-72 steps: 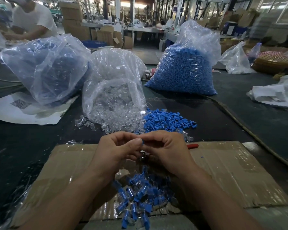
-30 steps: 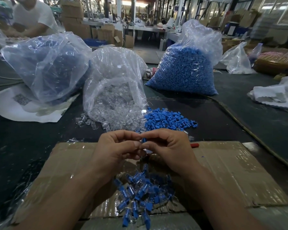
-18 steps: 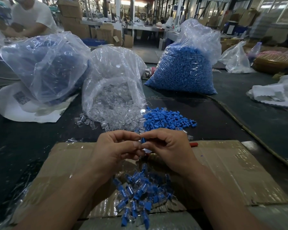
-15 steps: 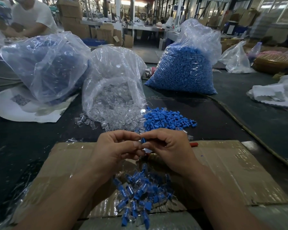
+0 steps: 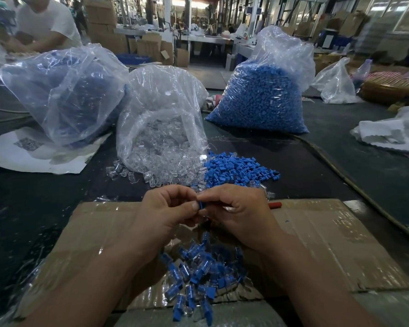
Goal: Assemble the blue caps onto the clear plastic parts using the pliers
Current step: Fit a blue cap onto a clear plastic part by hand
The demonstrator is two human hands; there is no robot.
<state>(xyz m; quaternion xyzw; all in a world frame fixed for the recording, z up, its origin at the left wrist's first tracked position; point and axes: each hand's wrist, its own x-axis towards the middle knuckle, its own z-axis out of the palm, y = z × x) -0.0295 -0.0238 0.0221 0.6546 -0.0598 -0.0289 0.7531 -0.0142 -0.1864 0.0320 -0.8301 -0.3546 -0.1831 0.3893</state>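
Head camera shows the left hand point(image 5: 168, 214) and right hand point(image 5: 242, 217) meeting over the cardboard point(image 5: 321, 234). Both sets of fingers point(image 5: 175, 193) are curled tight, pinching one small blue cap point(image 5: 201, 205) between them, above the pile of capped parts point(image 5: 198, 279).

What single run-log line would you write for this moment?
step: assembling; left hand: pinches blue cap; right hand: pinches blue cap; finished pile: on cardboard

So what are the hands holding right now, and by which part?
A blue cap, pinched between the fingertips of the left hand and the right hand; the fingers hide exactly where they grip it.
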